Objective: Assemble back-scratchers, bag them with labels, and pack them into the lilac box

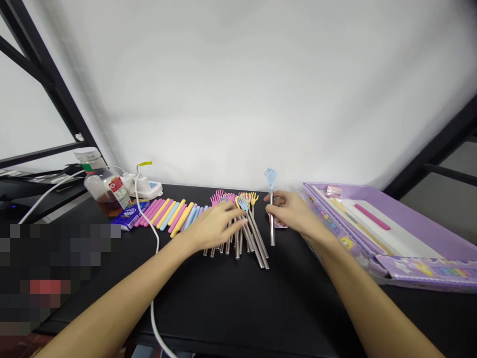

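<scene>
The right hand (294, 214) pinches narrowly on a steel rod with a blue hand-shaped tip (272, 231); the open left hand (216, 226) rests on a pile of similar steel rods (246, 243); pastel rubber sleeves (167, 216) lie separately, none fitted.

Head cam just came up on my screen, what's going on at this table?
A person is working with bare hands at a black table. The right hand pinches an upright steel back scratcher with a blue hand-shaped tip. The left hand lies on a fanned bunch of steel back scratchers with colored tips. A row of pastel pink, yellow and blue sticks lies to the left, and a purple tray sits to the right.
</scene>
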### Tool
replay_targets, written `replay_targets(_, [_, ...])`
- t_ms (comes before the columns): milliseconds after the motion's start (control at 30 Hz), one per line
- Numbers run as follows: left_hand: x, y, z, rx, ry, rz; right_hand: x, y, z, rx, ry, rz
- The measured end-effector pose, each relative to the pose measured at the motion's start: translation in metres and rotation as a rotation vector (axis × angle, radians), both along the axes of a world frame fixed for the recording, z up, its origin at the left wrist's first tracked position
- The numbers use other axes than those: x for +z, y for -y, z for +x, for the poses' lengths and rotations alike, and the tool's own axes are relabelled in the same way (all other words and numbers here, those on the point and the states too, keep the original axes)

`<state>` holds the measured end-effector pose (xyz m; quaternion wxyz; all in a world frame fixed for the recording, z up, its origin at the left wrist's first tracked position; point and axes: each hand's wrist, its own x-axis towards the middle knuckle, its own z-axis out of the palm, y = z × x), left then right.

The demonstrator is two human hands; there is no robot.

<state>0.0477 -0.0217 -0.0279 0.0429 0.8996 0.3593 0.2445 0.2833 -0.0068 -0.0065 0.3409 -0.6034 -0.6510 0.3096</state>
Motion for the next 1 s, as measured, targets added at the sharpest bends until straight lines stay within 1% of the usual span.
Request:
replay_targets(67, [0.006, -0.008, -0.012, 0.188, 0.015, 0.044, 0.001, 0.003, -0.005, 0.058, -0.22, -0.035])
replay_targets(133, [0.008, -0.017, -0.026, 0.351, -0.036, 0.04, 0.0, 0.005, -0.01, 0.089, -0.348, -0.071])
replay_targets(233, [0.006, -0.026, -0.042, 0.459, -0.152, -0.028, -0.003, 0.005, -0.017, 0.094, -0.427, -0.104])
replay_targets(333, [0.002, -0.029, -0.045, 0.511, -0.271, -0.139, -0.008, 0.004, -0.019, 0.119, -0.466, -0.104])
replay_targets(467, [0.002, -0.027, -0.04, 0.553, -0.356, -0.205, -0.011, 0.004, -0.021, 0.147, -0.454, -0.092])
replay_targets(667, [0.004, -0.028, -0.039, 0.553, -0.356, -0.21, -0.011, 0.004, -0.022, 0.142, -0.464, -0.113])
replay_targets(833, [0.001, -0.033, -0.045, 0.496, -0.355, -0.234, -0.011, 0.005, -0.023, 0.152, -0.46, -0.115])
replay_targets(1000, [0.003, -0.035, -0.055, 0.391, -0.379, -0.252, -0.009, 0.007, -0.025, 0.171, -0.455, -0.109])
